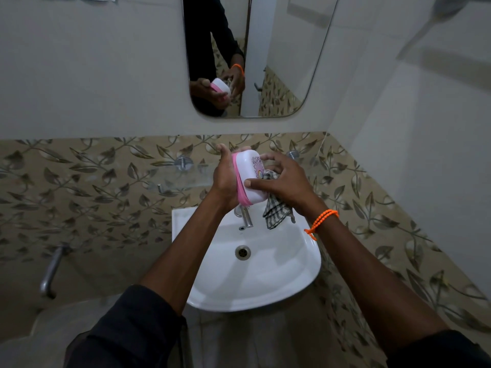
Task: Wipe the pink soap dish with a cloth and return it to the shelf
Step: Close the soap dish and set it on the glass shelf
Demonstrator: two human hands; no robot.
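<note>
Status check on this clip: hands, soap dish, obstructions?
Left hand gripping soap dish over sink. Right hand pressing checked cloth against it. Nothing obstructing.

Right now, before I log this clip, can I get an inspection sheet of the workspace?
Surface: white sink, basin bare, drain open.
Job's things: pink soap dish held above the tap; checked cloth hanging under the right hand.
Clutter: nothing seen.
Hands: left hand grips the dish's pink edge; right hand holds the cloth, thumb on the dish.
Cables: nothing seen.
Surroundings: glass shelf, mirror, leaf-pattern tiles, orange wristband.
</note>
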